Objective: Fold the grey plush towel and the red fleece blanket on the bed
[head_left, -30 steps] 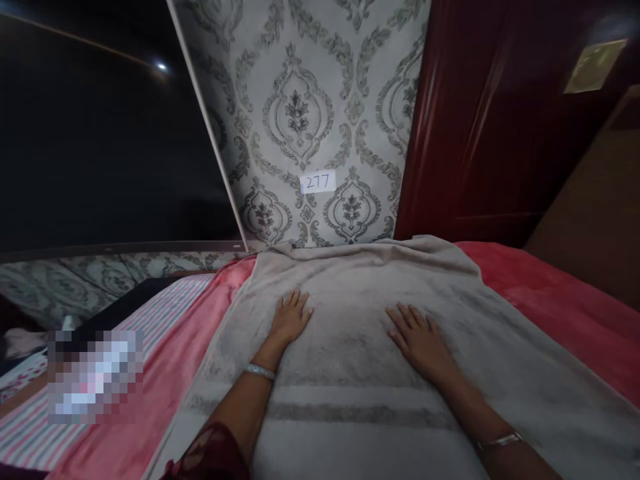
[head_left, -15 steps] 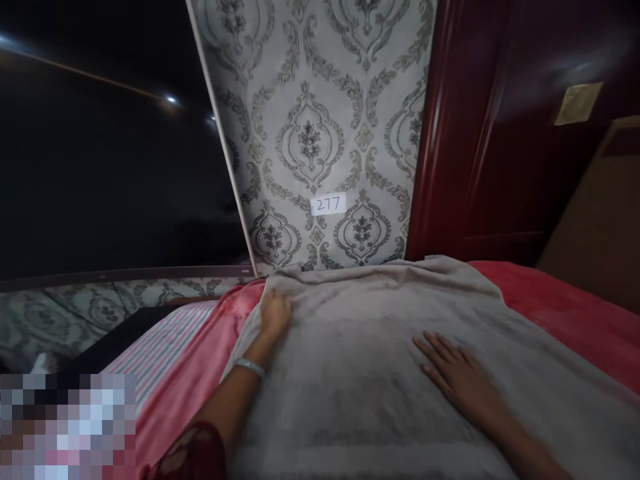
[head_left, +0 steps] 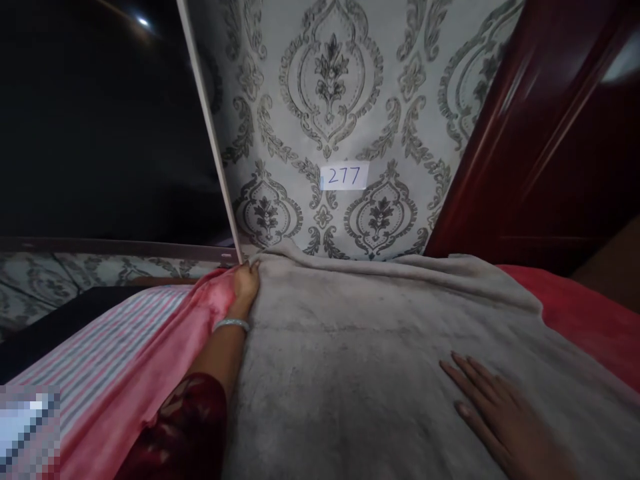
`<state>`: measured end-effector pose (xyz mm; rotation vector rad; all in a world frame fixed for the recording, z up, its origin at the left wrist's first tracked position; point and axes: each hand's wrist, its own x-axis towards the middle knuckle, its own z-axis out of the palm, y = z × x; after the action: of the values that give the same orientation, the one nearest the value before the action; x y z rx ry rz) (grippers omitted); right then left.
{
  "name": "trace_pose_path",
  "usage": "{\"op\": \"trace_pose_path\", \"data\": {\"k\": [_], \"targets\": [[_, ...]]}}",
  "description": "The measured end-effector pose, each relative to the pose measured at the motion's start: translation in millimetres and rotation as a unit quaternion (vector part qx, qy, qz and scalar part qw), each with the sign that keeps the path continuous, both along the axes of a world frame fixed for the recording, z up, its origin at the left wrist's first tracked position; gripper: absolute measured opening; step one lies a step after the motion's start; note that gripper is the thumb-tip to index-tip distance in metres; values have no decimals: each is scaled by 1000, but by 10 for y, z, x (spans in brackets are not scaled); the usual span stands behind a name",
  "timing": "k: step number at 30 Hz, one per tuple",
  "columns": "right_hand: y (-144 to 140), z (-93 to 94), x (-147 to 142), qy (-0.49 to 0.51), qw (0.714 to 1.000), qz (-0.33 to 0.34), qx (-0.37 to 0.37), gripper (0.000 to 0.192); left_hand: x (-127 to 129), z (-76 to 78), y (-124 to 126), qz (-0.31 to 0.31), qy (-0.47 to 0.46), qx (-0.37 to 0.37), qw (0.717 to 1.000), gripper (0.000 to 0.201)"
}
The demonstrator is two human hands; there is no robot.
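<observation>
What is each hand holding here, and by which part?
The left hand grips the grey towel at its far left corner. The right hand lies flat and open on the towel, holding nothing.

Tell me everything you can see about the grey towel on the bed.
The grey towel looks soft and fluffy, like terry cloth, with darker shading in the nap. It lies spread flat over a red bedcover, its far edge bunched in low folds against the patterned wall. The left hand is at its far left corner, fingers curled on the edge. The right hand rests flat on it, fingers spread. Its near end is out of view.
</observation>
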<state>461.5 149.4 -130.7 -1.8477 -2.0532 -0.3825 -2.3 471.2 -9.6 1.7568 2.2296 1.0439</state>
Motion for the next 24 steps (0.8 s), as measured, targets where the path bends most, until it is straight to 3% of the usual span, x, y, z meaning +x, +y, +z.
{"op": "trace_pose_path", "data": {"k": [6, 10, 14, 17, 21, 24], "targets": [[-58, 60, -10, 4, 1000, 4, -17, 63, -65, -146, 93, 9, 40, -40, 998, 42], [-43, 131, -105, 13, 999, -16, -31, 59, -18, -47, -43, -19, 69, -34, 997, 40], [-3, 209, -195, 31, 997, -42, -62, 57, 128, 88, -399, -82, 114, 1, 990, 47], [24, 270, -237, 40, 995, -48, -74, 57, 406, 122, -747, -156, 158, 25, 975, 55], [48, 351, -288, 52, 995, -43, -76, 56, 1051, 66, -1203, -340, 282, -16, 897, 59], [40, 422, -344, 67, 993, -44, -82, 54, 1529, -44, -1476, -372, 305, -79, 873, 66]]}}
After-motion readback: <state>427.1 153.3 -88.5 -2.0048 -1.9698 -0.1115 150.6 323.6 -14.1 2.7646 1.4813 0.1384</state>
